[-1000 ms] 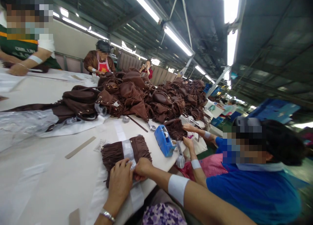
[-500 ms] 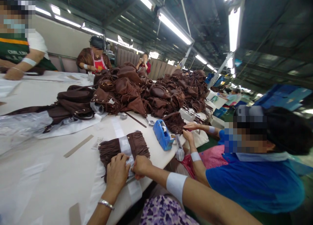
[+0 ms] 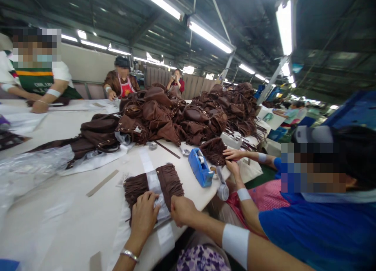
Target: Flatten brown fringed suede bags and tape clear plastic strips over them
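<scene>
A dark brown fringed bag [image 3: 168,180] lies on the white table with a pale, shiny strip [image 3: 153,181] across its middle. My left hand [image 3: 144,213] rests on the bag's near left part and the strip, fingers apart and slightly bent. At the bag's near right edge, my right hand [image 3: 181,210] is closed, thumb side toward the bag; what it pinches, if anything, is hidden. A blue tape dispenser [image 3: 200,168] stands to the right, beyond my right hand.
Brown bags [image 3: 164,110] are heaped across the table [image 3: 73,220]. Clear plastic [image 3: 35,165] lies at left, a grey-brown strip [image 3: 102,183] nearer. A person in blue [image 3: 317,224] works close on my right, hands on another fringed bag [image 3: 213,151]. Others stand across the table.
My right hand has moved right, away from the strip's near end to the bag's right edge. My left hand stays on the bag. The whole view has shifted somewhat.
</scene>
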Available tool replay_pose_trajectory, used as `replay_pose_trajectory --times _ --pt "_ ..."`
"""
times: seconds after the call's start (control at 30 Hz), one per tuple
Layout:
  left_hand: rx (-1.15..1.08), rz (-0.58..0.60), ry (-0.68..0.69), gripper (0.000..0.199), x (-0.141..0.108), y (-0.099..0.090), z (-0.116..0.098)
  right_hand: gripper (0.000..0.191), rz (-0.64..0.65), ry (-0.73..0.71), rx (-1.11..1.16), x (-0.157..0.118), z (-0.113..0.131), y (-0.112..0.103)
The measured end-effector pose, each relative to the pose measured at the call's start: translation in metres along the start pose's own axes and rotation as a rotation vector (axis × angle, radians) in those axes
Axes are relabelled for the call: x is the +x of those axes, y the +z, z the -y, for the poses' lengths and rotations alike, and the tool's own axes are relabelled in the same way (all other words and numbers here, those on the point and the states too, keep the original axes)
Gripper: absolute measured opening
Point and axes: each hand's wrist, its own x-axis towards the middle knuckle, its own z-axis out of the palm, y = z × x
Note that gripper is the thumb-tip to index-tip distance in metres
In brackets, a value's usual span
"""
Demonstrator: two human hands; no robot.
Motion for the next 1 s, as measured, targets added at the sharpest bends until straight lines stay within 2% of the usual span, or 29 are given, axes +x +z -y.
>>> replay_pose_trajectory --times 0.07,0.13,0.23,0.3,0.37,0.47,0.6,0.7,0.9,1.0 --pt "-0.01 -0.005 -0.003 0.028 0.0 0.002 0.001 0.024 -0.067 -0.125 -0.037 -0.013 -0.004 -0.004" --pt "-0.02 -0.004 -0.006 0.028 0.0 0.003 0.002 0.034 -0.115 -0.303 -0.124 -0.019 -0.009 0.001" --pt "-0.029 0.007 -0.013 0.029 0.0 0.003 0.002 0.042 -0.123 -0.518 -0.337 -0.015 -0.02 0.025" --pt "-0.031 0.018 -0.024 0.029 0.0 0.004 0.002 0.049 -0.115 -0.572 -0.431 -0.01 -0.029 0.044" --pt "-0.03 0.031 -0.033 0.029 0.001 0.004 0.002 0.054 -0.13 -0.607 -0.456 -0.006 -0.037 0.059" --pt "-0.027 0.058 -0.042 0.031 0.003 0.004 0.001 0.055 -0.143 -0.618 -0.429 -0.004 -0.045 0.07" --pt "-0.006 0.076 -0.049 0.033 0.005 0.003 -0.002 0.054 -0.112 -0.539 -0.315 -0.005 -0.05 0.075" --pt "0.014 0.08 -0.046 0.033 0.005 0.001 -0.005 0.057 -0.147 -0.509 -0.25 -0.006 -0.053 0.08" --pt "0.028 0.084 -0.04 0.034 0.007 -0.001 -0.009 0.061 -0.179 -0.649 -0.375 -0.008 -0.059 0.086" --pt "0.037 0.075 -0.036 0.033 0.006 -0.002 -0.011 0.058 -0.17 -0.618 -0.334 -0.012 -0.06 0.084"
